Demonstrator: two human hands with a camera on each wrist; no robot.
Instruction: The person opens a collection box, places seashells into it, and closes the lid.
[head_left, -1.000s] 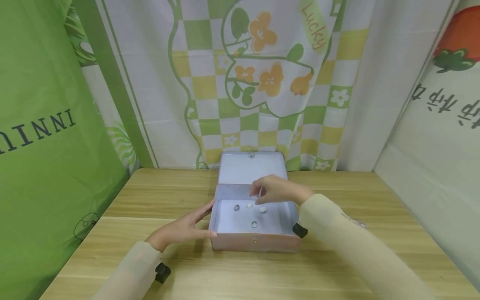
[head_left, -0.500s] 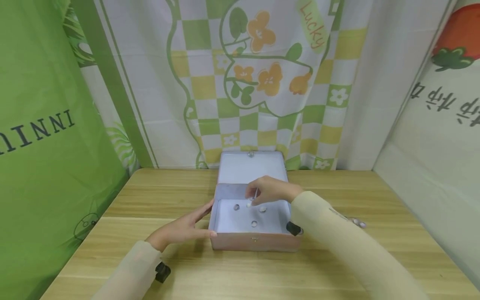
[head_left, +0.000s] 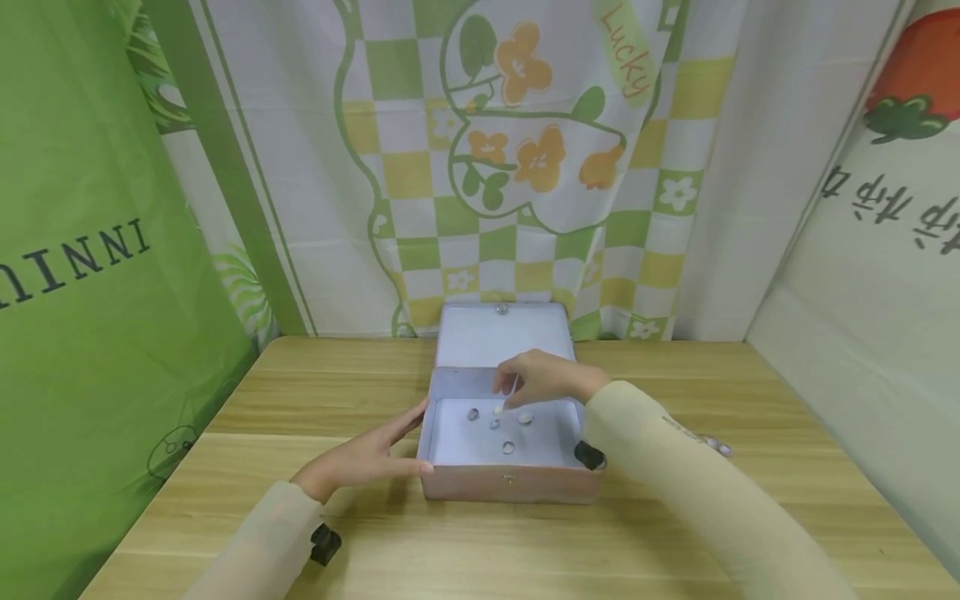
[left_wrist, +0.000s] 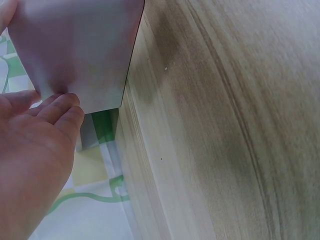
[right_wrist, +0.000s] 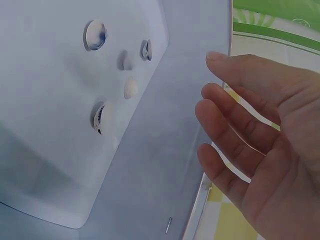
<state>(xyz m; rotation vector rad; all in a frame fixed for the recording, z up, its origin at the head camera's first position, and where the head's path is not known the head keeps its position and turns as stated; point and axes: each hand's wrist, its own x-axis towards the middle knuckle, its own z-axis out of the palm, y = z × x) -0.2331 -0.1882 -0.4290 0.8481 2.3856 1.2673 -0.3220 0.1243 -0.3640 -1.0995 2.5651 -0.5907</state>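
Note:
On the table stands a pinkish metal box (head_left: pixel 510 485) with a pale inside, its lid (head_left: pixel 504 335) tipped back. Several small seashells lie on its floor, among them a white shell with a dark blue patch (right_wrist: pixel 96 36) and a plain cream shell (right_wrist: pixel 131 88); another greyish shell (right_wrist: pixel 127 61) looks blurred. My right hand (head_left: pixel 551 379) hovers over the back of the box, fingers apart and holding nothing. Against the box's left side rests my left hand (head_left: pixel 367 458), fingers extended and thumb at the front corner. In the left wrist view its fingertips touch the outer wall.
More shells (head_left: pixel 718 446) lie on the wooden table (head_left: pixel 390 550) right of the box, partly hidden by the right sleeve (head_left: pixel 637 425). A patterned curtain (head_left: pixel 540 192) hangs behind the table, a green cloth (head_left: pixel 97 358) to the left.
The right hand has moved slightly left and released a shell, which now shows on the box floor below the fingers. The left hand has stayed against the box.

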